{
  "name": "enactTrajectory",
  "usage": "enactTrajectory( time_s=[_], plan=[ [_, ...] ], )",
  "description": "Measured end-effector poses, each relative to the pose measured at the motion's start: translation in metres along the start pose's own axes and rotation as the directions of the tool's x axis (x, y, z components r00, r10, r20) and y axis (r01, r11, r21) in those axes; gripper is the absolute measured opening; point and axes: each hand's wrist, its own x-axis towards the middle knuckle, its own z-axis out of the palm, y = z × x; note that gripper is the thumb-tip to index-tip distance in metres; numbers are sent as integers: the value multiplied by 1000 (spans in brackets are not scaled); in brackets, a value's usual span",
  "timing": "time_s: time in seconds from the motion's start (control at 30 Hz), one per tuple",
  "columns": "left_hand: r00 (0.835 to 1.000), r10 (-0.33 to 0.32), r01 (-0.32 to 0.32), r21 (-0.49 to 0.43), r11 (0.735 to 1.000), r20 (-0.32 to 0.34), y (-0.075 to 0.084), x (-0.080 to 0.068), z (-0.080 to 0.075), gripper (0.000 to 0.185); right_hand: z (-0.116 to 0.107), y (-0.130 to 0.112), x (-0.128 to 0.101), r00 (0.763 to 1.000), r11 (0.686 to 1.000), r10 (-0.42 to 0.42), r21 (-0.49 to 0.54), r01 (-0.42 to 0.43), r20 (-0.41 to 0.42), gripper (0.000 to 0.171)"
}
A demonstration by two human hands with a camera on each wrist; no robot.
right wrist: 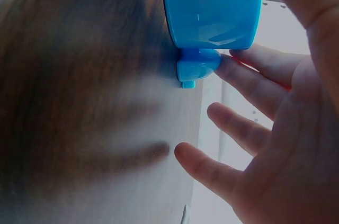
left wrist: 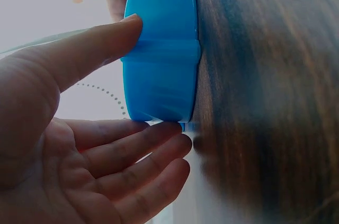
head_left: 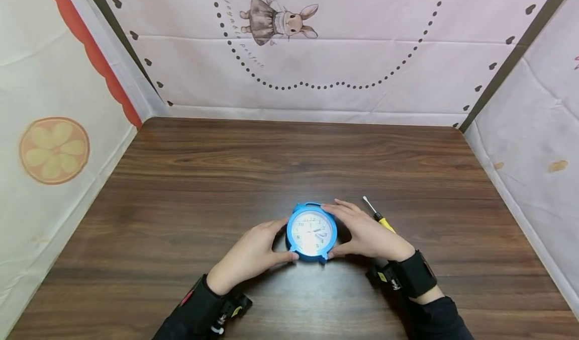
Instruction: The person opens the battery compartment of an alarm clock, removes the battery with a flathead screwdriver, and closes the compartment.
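1. Clock (head_left: 311,233): blu case; face is wht w/ dk numerals.
2. Screwdriver (head_left: 384,222): yel + blk handle.
3. Table (head_left: 289,164): dk brn woodgrain.
4. Back cloth (head_left: 362,63): pale pink w/ dk dots; rabbit print (head_left: 280,23) wears gry.
5. L cloth (head_left: 45,88): off-wht, red scalloped edge, orng/yel fruit slice (head_left: 54,150).
6. Wrist straps (head_left: 412,273), sleeves (head_left: 440,321): blk.

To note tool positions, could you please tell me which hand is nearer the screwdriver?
The right hand: the yellow-handled screwdriver lies partly hidden by it, while the left hand holds the opposite side of the blue alarm clock.
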Motion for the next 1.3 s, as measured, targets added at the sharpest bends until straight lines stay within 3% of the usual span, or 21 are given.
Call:
enactTrajectory(
  time_s=[0.37, 0.53, 0.83, 1.2, 1.3],
  plan=[
    [999, 29, -29, -7, 1000, -22, -1, 0, -3, 74, -4, 1, -5, 1000, 997, 19, 71, -17, -23, 96],
    [998, 34, -36, -46, 998, -50, -2, 0, -4, 67, -8, 0, -6, 999, 991, 45, 129, -41, -29, 94],
    [999, 41, -44, -149, 988, -25, -3, 0, -7, 62, -12, -5, -10, 994, 973, 98, 212, -87, -45, 92],
    [997, 70, -74, -155, 985, -28, -1, 0, -8, 46, -11, -12, -11, 976, 968, 165, 210, -134, -139, 72],
    [996, 84, -86, -184, 979, -21, -1, 1, -7, 42, -8, -14, -7, 968, 976, 169, 168, -138, -187, 63]
  ],
)
